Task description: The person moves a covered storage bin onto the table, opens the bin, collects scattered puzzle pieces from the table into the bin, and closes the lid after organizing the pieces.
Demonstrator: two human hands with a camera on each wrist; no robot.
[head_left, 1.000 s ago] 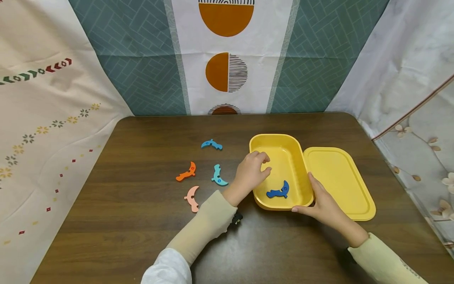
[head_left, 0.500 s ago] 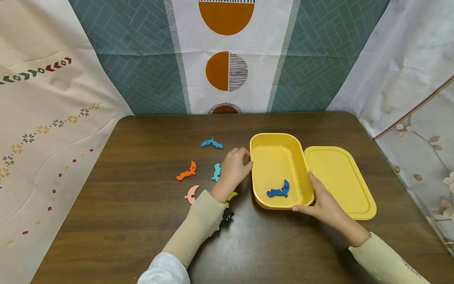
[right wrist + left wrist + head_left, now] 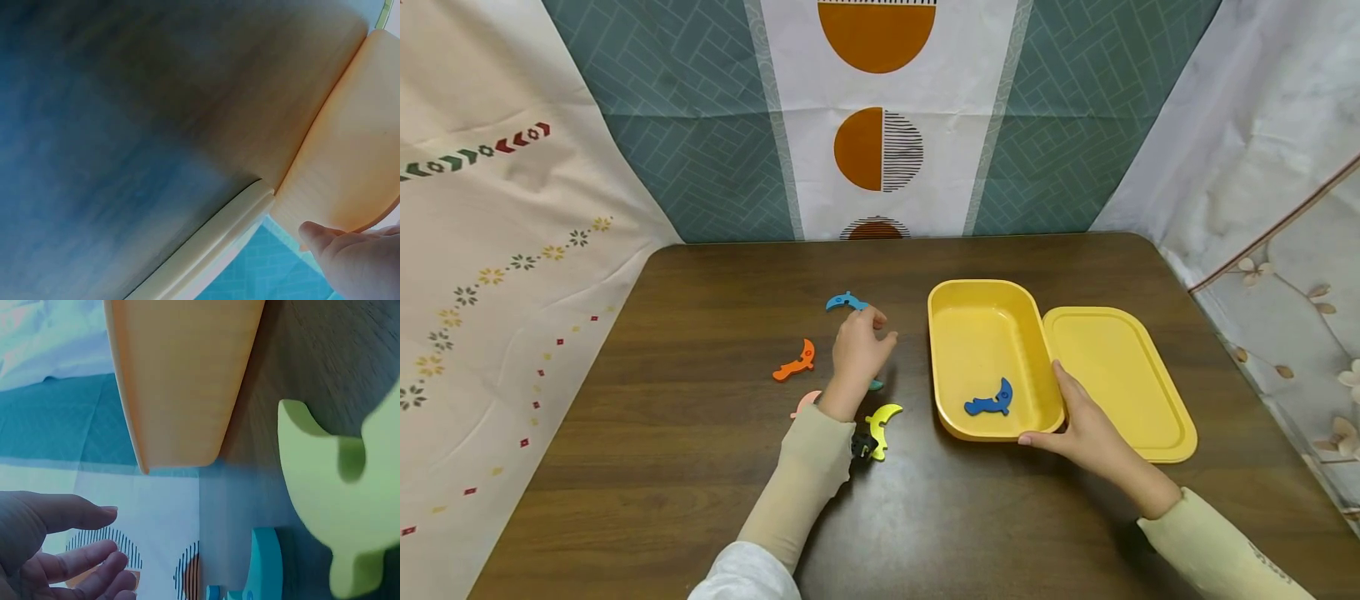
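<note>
My left hand [image 3: 860, 350] hovers over the table's left half, fingers loosely bent and nothing between them. Beneath and around it lie flat pieces with a crescent end: a light blue one [image 3: 847, 302] by the fingertips, an orange one [image 3: 795, 362] to the left, a yellow-green one [image 3: 878, 432] by the wrist. A turquoise piece [image 3: 876, 385] and a pink piece [image 3: 806, 402] are partly hidden under the hand and forearm. My right hand [image 3: 1086, 425] grips the near right corner of a yellow box [image 3: 1047, 392], which holds a dark blue piece [image 3: 990, 398].
Flat on the table [image 3: 715, 483], right of the box, lies a yellow lid [image 3: 1120, 383]. Patterned cloths [image 3: 700, 150] hang behind the table and along both sides.
My left hand has moved left, from over the box to above the loose pieces, uncovering the yellow-green piece. The right hand stays at the box corner.
</note>
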